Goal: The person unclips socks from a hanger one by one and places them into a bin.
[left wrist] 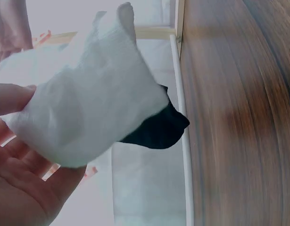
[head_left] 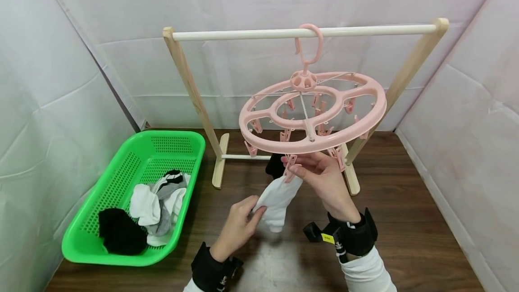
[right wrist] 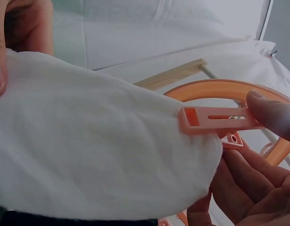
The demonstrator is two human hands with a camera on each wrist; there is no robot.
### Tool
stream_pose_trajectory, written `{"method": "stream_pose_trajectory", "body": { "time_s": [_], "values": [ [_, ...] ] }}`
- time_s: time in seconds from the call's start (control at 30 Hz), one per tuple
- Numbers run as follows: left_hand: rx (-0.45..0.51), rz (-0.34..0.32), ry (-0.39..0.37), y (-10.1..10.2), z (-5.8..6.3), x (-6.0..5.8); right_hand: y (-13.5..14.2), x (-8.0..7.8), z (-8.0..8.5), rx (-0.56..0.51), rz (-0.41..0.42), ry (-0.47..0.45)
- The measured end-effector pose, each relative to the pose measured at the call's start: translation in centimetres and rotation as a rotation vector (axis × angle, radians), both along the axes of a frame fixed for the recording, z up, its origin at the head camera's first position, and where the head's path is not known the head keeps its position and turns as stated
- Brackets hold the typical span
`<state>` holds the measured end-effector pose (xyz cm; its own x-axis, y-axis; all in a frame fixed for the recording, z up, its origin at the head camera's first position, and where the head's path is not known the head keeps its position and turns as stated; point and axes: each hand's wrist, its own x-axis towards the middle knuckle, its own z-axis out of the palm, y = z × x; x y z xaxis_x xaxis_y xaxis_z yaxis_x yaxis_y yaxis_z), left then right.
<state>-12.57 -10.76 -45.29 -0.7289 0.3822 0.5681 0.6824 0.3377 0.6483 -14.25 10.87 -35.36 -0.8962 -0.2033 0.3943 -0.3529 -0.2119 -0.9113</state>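
Note:
A white sock (head_left: 276,203) hangs below the front rim of a round pink clip hanger (head_left: 284,147). My left hand (head_left: 238,223) pinches the sock's left edge between thumb and fingers. At the sock's upper end, my right hand (head_left: 326,184) grips a pink clothespin (head_left: 290,166), thumb on one side and fingers on the other. In the right wrist view the tip of this clothespin (right wrist: 206,118) lies over the sock's end. Behind the white sock, a black sock (left wrist: 159,127) shows in the left wrist view, partly hidden.
The hanger's hook (head_left: 320,44) sits over a white rod (head_left: 235,34) on a wooden stand (head_left: 190,82). Several other clothespins dangle from the ring. To the left, a green basket (head_left: 121,166) holds white, grey and black socks (head_left: 121,231) on the brown wooden surface.

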Motion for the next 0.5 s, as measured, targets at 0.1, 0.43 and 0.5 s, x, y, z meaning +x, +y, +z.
{"method": "stream_pose_trajectory", "body": {
  "time_s": [0.1, 0.43, 0.5],
  "values": [
    [-0.001, 0.018, 0.020, -0.5, -0.1, 0.1, 0.0, 0.1, 0.0, -0.013, 0.014, -0.005],
    [0.020, 0.035, 0.020, -1.6, -0.6, 0.4, -0.2, 0.0, -0.2, 0.003, 0.039, -0.003],
    [0.022, 0.037, 0.028, -1.8, -0.7, 0.4, -0.2, 0.0, -0.2, 0.000, 0.044, 0.003]
  ]
}}
